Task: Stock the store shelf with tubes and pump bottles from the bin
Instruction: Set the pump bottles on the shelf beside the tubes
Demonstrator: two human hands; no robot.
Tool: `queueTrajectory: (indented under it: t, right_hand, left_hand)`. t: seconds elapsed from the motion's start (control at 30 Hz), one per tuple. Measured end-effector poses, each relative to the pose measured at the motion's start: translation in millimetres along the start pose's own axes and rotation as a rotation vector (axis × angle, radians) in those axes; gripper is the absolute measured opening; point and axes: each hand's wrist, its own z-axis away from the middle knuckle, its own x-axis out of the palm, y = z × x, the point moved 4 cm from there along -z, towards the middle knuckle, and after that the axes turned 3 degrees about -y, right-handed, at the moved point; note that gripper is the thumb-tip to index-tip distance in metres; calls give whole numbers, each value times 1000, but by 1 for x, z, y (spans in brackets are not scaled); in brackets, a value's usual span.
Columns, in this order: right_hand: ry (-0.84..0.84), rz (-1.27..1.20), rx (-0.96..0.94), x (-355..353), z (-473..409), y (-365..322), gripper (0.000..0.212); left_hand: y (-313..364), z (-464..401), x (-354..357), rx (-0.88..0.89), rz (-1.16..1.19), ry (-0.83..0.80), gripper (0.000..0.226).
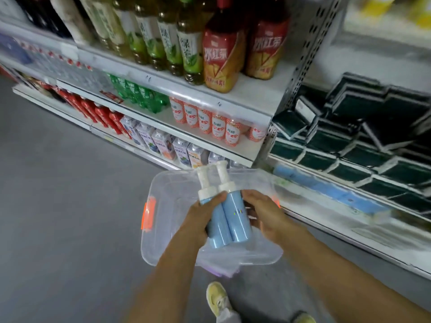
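Two blue pump bottles [229, 223] with white pump tops are held side by side above a clear plastic bin [163, 229] with orange latches on the floor. My left hand [200, 217] grips the left bottle, its fingers curled round the body. My right hand [263, 213] holds the right bottle from the other side. The white store shelf [314, 201] at the lower right carries blue boxes [326, 185] and dark green boxes [363, 134].
To the left, a shelf unit [233, 101] holds rows of drink bottles and cartons. A perforated metal upright [300, 54] divides the two units. Grey floor [58, 206] spreads on the left. My yellow shoes [217, 299] stand just below the bin.
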Motion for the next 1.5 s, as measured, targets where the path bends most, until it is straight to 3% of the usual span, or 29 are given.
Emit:
queueTrajectory:
  t: [0.17,0.33,0.53,0.63,0.77,0.9,1.07,1.17,1.23,1.37,1.5]
  right_hand:
    - [15,-2,-58,-42,44,-21,13]
    - [46,-33,-123,-99,98,-37,18]
    - [86,9,-251,-191,177,-56,15]
    - [126,23,-308,-238,215,-58,14]
    - [192,24,-369,-297,266,-55,13]
    - [252,98,-427,-353,316,-51,21]
    - [362,100,-492,-421,373,-46,24]
    - [449,66,-502,-457,402,-39,26]
    - [513,48,-513,-478,423,-35,27]
    - [611,43,-571,-507,462,-35,27]
    - [690,12,-607,-532,487,-37,27]
  left_hand:
    - [5,30,53,22,-27,-44,67]
    - [-3,60,131,30,-9,-95,83]
    - [-31,100,243,21,-20,-195,51]
    - [-47,116,296,-8,-61,-241,60]
    - [-73,136,365,-34,-159,-298,51]
    - [-100,159,432,-18,-226,-389,61]
    - [-131,187,510,-12,-293,-459,30]
    - [-150,201,552,-41,-342,-519,24]
    - [-161,210,579,-46,-370,-563,25]
    - [-181,226,626,-43,-434,-670,52]
    - [-191,230,663,-30,-481,-743,39]
